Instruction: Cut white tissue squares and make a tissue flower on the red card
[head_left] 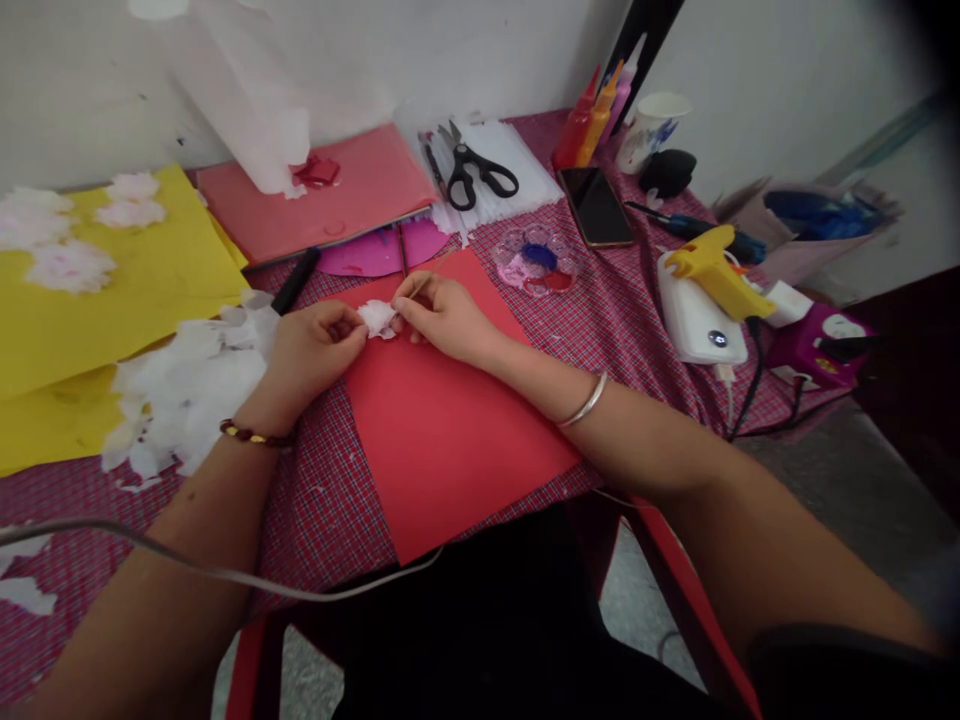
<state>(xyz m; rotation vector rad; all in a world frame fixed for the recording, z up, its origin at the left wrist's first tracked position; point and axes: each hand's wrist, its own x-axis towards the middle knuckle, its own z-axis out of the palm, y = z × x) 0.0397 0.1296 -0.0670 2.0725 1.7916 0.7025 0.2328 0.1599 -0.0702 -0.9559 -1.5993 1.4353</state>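
The left hand has its fingers pinched on the left edge of a ruffled white paper piece, over the far part of a red sheet on the tabletop. At the piece's right edge, the right hand has its fingers clamped on a thin stick.

Two hands at the centre; one pair of scissors at twelve o'clock; three bottles, one cup, one phone at one; one glue gun at two.
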